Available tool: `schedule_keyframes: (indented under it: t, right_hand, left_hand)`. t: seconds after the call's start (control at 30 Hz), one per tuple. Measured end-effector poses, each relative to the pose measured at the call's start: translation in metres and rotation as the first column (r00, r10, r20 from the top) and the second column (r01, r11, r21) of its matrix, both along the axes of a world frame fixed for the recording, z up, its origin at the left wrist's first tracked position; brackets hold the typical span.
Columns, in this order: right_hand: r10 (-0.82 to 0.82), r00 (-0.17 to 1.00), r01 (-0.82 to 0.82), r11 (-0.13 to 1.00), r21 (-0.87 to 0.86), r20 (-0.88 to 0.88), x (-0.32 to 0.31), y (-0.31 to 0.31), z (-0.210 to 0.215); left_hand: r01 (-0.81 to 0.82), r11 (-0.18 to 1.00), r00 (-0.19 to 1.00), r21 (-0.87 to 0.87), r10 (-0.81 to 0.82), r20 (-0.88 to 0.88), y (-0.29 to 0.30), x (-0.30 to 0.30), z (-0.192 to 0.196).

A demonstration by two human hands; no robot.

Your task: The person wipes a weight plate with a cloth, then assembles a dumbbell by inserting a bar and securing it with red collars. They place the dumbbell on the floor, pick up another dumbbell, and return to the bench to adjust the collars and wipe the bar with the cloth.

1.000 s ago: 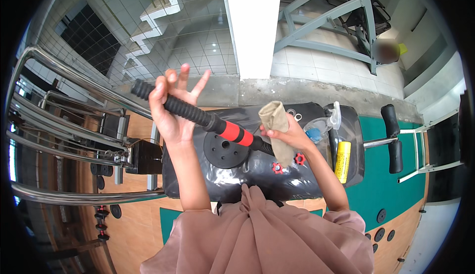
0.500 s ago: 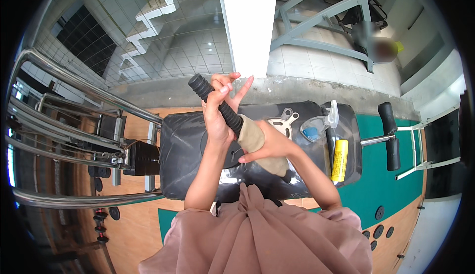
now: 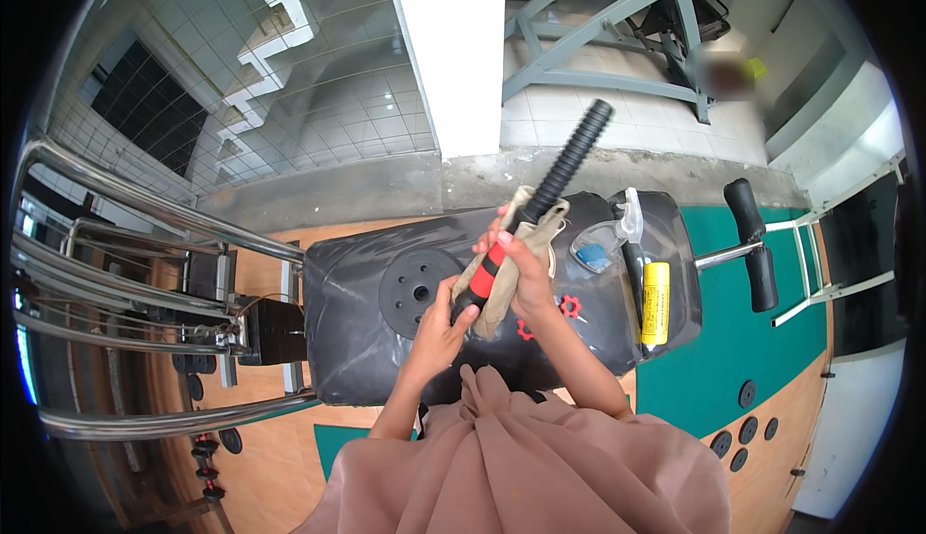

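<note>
A short dumbbell bar (image 3: 564,173) with a black ribbed grip and a red band points up and to the right over a black padded bench (image 3: 357,341). My left hand (image 3: 439,327) grips the bar's lower end. My right hand (image 3: 521,269) wraps a beige cloth (image 3: 511,273) around the bar near the red band. A black weight plate (image 3: 413,290) lies flat on the bench just left of my hands.
On the bench's right part lie a clear spray bottle (image 3: 608,235), a yellow cylinder (image 3: 655,302) and small red collars (image 3: 569,306). Chrome machine rails (image 3: 145,211) stand at left. A black padded handle (image 3: 757,245) sticks out at right. More plates (image 3: 743,428) lie on the floor.
The bar has swung from pointing up-left to pointing up-right. My left hand slid down to its lower end, and my right hand with the cloth moved up onto the bar.
</note>
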State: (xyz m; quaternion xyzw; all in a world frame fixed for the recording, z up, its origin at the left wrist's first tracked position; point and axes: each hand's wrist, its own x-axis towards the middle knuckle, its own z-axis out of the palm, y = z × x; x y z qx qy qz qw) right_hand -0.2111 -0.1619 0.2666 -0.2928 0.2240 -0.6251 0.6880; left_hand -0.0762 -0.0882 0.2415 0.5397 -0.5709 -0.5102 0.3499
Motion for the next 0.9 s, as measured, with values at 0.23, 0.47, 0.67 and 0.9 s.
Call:
schedule_keyframes:
  t: [0.23, 0.47, 0.67, 0.9]
  right_hand:
    - [-0.051, 0.982, 0.007, 0.973, 0.232, 0.183, -0.016, -0.015, -0.016]
    - [-0.128, 0.992, 0.122, 0.966, 0.228, 0.013, -0.031, -0.017, 0.005]
    - [-0.195, 0.931, 0.24, 0.964, 0.114, -0.309, -0.036, -0.006, 0.017]
    - [-0.333, 0.919, 0.358, 0.929, 0.092, -0.212, -0.055, 0.008, 0.034]
  left_hand:
    - [-0.004, 1.0, 0.975, 0.014, 0.001, 0.222, 0.017, -0.002, 0.02]
    - [0.163, 0.888, 0.983, 0.43, -0.109, -0.149, 0.036, 0.017, 0.022]
    - [0.08, 0.982, 0.967, 0.173, -0.119, 0.226, 0.047, 0.019, 0.023]
    - [0.148, 0.988, 0.878, -0.031, -0.117, 0.464, 0.059, 0.03, 0.023]
